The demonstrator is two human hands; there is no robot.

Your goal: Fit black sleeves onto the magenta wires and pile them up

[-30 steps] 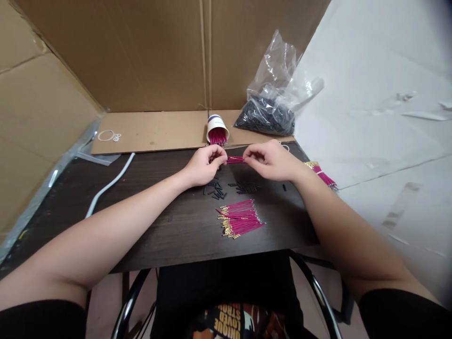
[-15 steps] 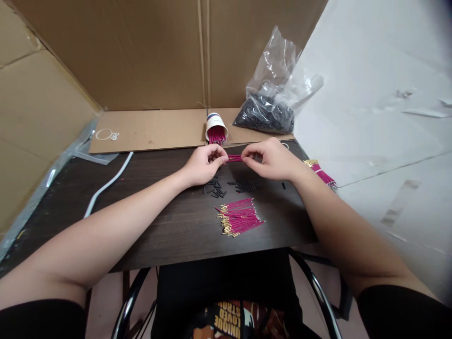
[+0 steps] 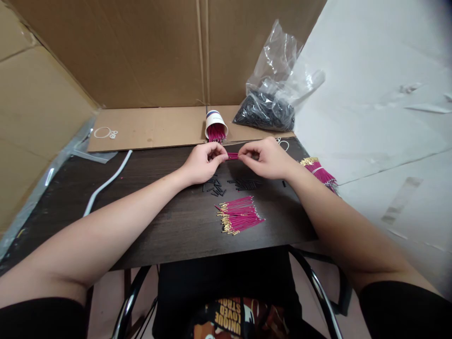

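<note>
1. Fingers (image 3: 222, 158) of left hand (image 3: 203, 164) and right hand (image 3: 269, 159) are pinching nearly closed on magenta wires (image 3: 233, 156).
2. Wires are spanning the hands, between paper cup (image 3: 213, 118) and black tubes (image 3: 246, 185).
3. Likely aligning wires; next move is calling for even pinches.

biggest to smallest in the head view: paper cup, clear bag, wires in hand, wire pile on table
1. Clear bag
2. Wire pile
3. Paper cup
4. Wires in hand, visible part only
</note>
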